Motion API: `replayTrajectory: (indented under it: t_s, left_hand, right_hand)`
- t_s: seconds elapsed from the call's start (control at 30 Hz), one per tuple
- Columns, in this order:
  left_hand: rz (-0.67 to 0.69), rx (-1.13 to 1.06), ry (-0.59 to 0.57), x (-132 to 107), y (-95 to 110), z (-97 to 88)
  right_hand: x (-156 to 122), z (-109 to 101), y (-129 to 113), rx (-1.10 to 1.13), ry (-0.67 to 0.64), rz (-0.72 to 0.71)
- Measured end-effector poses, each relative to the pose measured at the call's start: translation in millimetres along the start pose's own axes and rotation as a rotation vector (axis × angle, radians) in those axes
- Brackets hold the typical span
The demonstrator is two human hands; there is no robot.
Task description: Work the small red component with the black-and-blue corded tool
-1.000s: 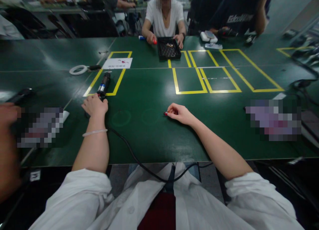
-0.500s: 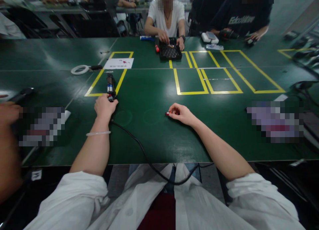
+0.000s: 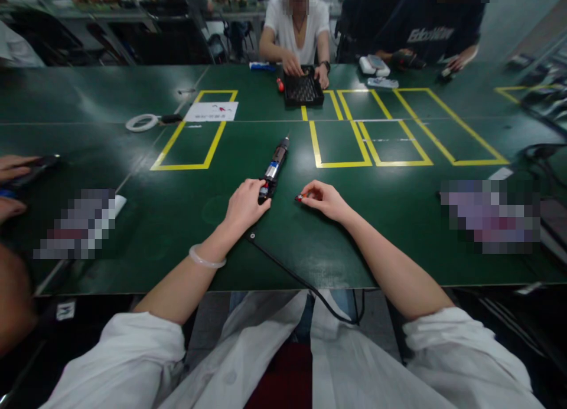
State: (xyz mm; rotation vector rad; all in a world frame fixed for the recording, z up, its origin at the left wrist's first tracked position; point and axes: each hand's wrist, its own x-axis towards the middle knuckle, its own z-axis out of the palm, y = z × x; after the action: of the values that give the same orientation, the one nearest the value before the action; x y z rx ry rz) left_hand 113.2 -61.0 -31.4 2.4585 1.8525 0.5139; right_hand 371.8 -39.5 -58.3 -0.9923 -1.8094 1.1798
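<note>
My left hand (image 3: 245,205) is closed around the rear end of a corded electric screwdriver (image 3: 273,165), a dark tool with a blue band, whose tip points away from me over the green table (image 3: 248,137). Its black cable (image 3: 292,273) trails from under my hand toward my lap. My right hand (image 3: 322,199) rests a little to the right, fingers pinched on a small red and silver part (image 3: 299,198) lying on the table. The two hands are a short gap apart.
Yellow tape rectangles (image 3: 190,143) mark the table. A white ring (image 3: 140,123) and a paper sheet (image 3: 211,111) lie at far left. Across the table a person handles a black tray (image 3: 303,90). Another person's hand (image 3: 13,170) is at the left edge.
My left hand has carried the screwdriver from the left yellow rectangle to the middle of the table, beside my right hand. The right hand has stayed in place.
</note>
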Motion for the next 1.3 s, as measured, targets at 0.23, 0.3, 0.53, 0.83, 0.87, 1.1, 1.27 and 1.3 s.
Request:
replayTrajectory:
  t_s: [0.23, 0.3, 0.53, 0.83, 0.87, 1.1, 1.27, 1.3]
  left_hand:
    - [0.214, -0.102, -0.013, -15, 34, 8.3]
    - [0.224, -0.109, -0.024, -17, 38, 8.3]
    - [0.192, -0.151, -0.067, -18, 43, 4.6]
    - [0.147, -0.14, -0.072, -19, 46, 1.6]
    - [0.145, -0.128, -0.071, -19, 46, 2.2]
    - [0.153, -0.106, -0.081, -17, 48, 4.5]
    - [0.11, -0.136, -0.073, -14, 50, 4.7]
    - [0.108, -0.132, -0.076, -13, 50, 5.3]
  right_hand:
    - [0, 2, -1, 0.066, 0.02, -0.046]
    - [-1, 3, -3, 0.052, 0.01, -0.059]
    - [-5, 9, -12, -0.29, -0.014, -0.195]
    - [-8, 7, -18, -0.506, -0.074, -0.277]
    - [-8, 6, -17, -0.499, -0.079, -0.284]
    - [-6, 9, -15, -0.47, -0.071, -0.307]
    - [-5, 12, -16, -0.45, -0.043, -0.278]
    - [-4, 13, -16, -0.44, -0.042, -0.271]
